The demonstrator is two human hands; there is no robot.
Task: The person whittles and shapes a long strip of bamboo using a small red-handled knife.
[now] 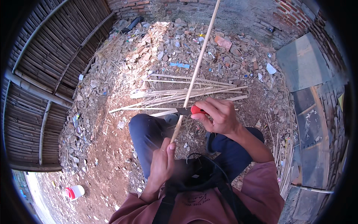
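My left hand (164, 158) is closed round the near end of a long, pale bamboo strip (196, 69). The strip slants up and away to the far edge of the view. In my right hand (220, 115) is a knife (196, 110) with a red handle and a short dark blade. Its blade lies across the strip a little beyond my left hand, apparently touching it. Beyond my knees, a loose pile of similar bamboo strips (164, 98) rests on the ground, and the held strip passes above it.
Rubble and brick pieces (175, 41) cover the far ground, with a blue scrap (179, 65) among them. A bamboo-slat wall (41, 48) stands at left. Near it sits a red and white container (75, 192). Grey panels (304, 61) and thin strips (285, 168) lie along the right side.
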